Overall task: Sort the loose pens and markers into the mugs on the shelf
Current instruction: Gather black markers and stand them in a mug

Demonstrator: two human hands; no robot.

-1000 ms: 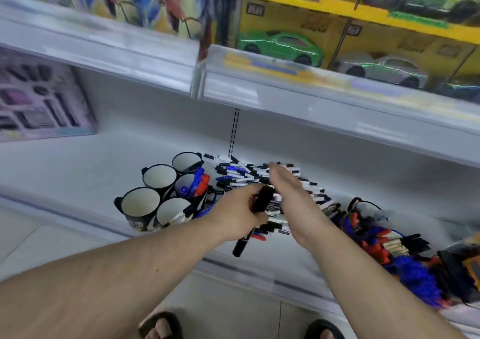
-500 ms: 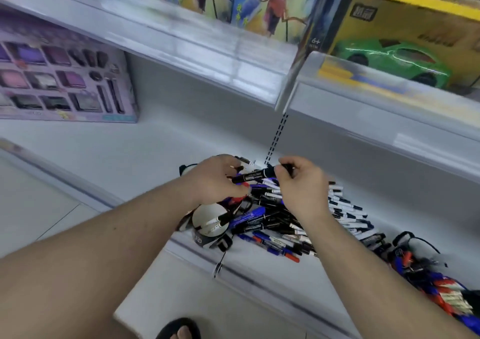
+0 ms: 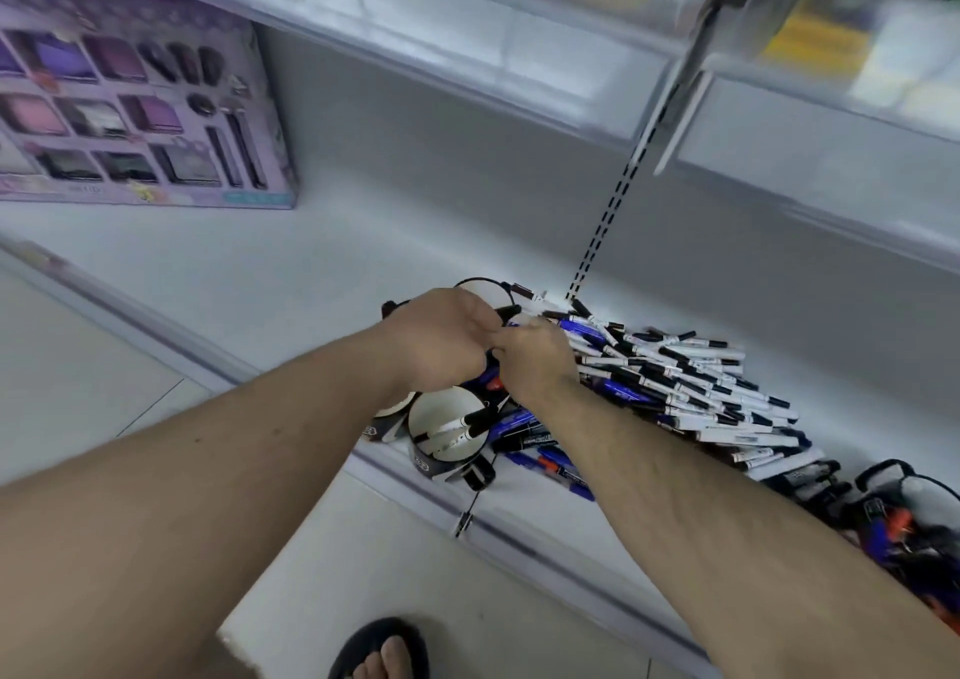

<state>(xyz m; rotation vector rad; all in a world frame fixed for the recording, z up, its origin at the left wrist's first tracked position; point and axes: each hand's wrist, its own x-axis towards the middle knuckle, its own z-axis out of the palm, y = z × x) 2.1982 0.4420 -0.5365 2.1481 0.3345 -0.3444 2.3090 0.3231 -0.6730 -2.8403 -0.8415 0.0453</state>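
Where the two hands meet above the mugs, little can be made out: the left hand [image 3: 441,335] is curled over a black marker [image 3: 508,310], of which only one end pokes out past the knuckles, and the right hand [image 3: 535,361] is bunched just beside it, fingers touching the left ones, though whether it pinches that marker or anything else I cannot tell. Both hands hide most of the mugs; a rear mug [image 3: 480,286] shows only a sliver of rim, while the front mug [image 3: 449,431] is plain to see, with two white pens leaning inside. Loose pens and markers lie in a pile [image 3: 691,382] on the shelf [image 3: 291,273] to the right of the mugs, partly under the right forearm. At the right edge a tangle [image 3: 904,527] of dark, blue and orange items is cut off and blurred. A purple box [image 3: 130,111] stands at the back left.
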